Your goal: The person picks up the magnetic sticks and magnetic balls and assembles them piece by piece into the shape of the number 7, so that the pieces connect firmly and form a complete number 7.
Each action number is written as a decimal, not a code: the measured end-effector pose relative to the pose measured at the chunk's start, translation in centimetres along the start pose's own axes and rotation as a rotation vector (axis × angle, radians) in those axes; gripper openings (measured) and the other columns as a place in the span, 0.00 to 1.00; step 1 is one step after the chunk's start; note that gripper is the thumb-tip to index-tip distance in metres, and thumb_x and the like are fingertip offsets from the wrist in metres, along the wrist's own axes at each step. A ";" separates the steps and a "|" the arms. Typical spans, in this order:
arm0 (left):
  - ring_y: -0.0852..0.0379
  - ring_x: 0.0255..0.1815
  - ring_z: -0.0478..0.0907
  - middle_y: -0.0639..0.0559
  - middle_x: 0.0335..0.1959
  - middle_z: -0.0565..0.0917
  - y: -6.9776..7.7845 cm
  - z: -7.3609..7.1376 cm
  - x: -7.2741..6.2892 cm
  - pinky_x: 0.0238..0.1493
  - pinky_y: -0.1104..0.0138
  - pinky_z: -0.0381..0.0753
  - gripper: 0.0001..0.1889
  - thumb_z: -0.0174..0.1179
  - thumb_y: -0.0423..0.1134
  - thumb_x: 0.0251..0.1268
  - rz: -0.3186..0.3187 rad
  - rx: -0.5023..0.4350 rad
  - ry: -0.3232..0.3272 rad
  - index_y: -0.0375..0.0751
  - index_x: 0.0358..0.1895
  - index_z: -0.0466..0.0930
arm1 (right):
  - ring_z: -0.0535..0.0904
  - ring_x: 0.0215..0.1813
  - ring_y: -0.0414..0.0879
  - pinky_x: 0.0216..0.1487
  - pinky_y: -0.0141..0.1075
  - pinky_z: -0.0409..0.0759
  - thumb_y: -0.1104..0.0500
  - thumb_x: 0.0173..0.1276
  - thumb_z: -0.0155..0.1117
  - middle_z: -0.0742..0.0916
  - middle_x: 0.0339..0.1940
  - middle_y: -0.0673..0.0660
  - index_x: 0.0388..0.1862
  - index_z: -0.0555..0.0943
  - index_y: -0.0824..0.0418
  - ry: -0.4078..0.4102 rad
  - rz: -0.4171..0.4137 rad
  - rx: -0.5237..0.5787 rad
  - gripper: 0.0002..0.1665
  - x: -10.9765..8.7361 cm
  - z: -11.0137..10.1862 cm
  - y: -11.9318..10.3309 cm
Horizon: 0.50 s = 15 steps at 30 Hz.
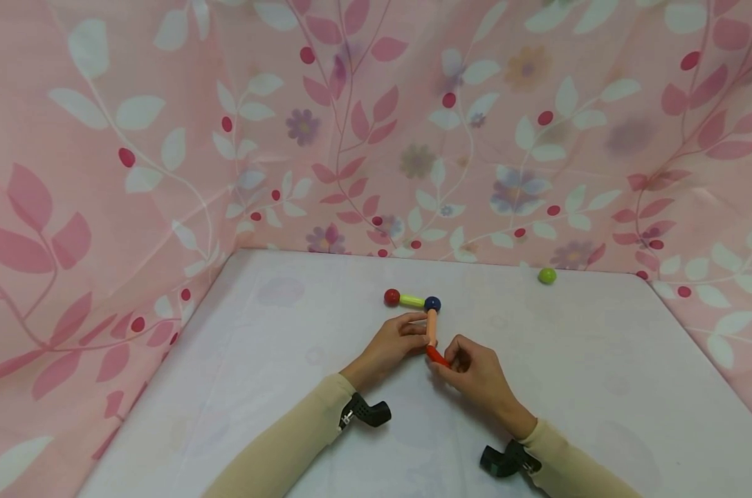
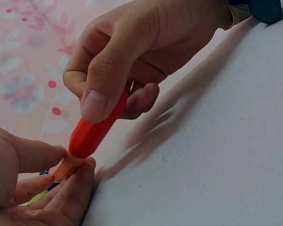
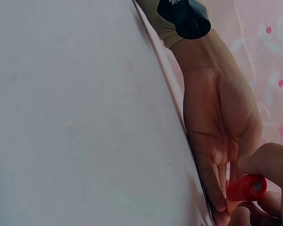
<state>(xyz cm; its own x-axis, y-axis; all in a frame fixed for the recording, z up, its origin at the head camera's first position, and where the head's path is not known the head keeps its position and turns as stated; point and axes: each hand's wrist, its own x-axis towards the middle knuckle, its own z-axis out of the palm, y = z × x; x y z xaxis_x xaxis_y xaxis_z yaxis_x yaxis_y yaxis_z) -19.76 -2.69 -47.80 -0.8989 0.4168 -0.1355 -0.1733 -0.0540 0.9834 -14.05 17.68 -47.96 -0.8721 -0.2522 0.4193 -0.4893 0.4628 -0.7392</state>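
Observation:
My right hand pinches a short red rod between thumb and fingers. A round grey end shows on that rod in the right wrist view. With thumb and fingertips, my left hand grips a pale orange rod; its near end meets the tip of the red rod, at an angle. The orange rod's far end touches a dark blue ball. From this ball a yellow-green rod runs left to a red ball.
A green ball lies by itself near the back edge of the white-covered table. Pink floral cloth hangs behind the table and along its sides. Both wrists wear dark camera mounts.

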 end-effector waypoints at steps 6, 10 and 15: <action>0.49 0.55 0.84 0.41 0.58 0.84 0.0 0.0 0.1 0.59 0.59 0.81 0.25 0.61 0.29 0.76 0.012 -0.009 -0.010 0.37 0.73 0.72 | 0.74 0.21 0.38 0.20 0.32 0.74 0.63 0.58 0.84 0.79 0.22 0.43 0.31 0.76 0.55 -0.016 0.039 0.022 0.20 -0.1 0.2 -0.1; 0.49 0.54 0.84 0.41 0.57 0.84 -0.2 0.0 0.1 0.59 0.59 0.82 0.26 0.61 0.29 0.76 0.023 -0.007 -0.010 0.36 0.74 0.72 | 0.76 0.21 0.39 0.20 0.33 0.76 0.60 0.61 0.83 0.81 0.25 0.45 0.32 0.76 0.56 -0.041 0.071 0.086 0.19 -0.2 0.5 -0.2; 0.49 0.54 0.85 0.40 0.56 0.84 -0.3 0.0 0.1 0.58 0.59 0.82 0.26 0.61 0.28 0.76 0.026 -0.028 -0.010 0.35 0.74 0.71 | 0.78 0.22 0.41 0.21 0.33 0.77 0.61 0.63 0.80 0.83 0.25 0.47 0.35 0.77 0.59 -0.068 0.123 0.140 0.17 -0.3 0.8 -0.4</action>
<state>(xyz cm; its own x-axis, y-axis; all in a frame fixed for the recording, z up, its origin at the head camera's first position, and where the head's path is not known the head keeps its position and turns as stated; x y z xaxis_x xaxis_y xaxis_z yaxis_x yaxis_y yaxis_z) -19.82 -2.60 -48.06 -0.8990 0.4243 -0.1085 -0.1612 -0.0901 0.9828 -13.55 16.91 -48.18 -0.9214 -0.2604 0.2883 -0.3713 0.3721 -0.8507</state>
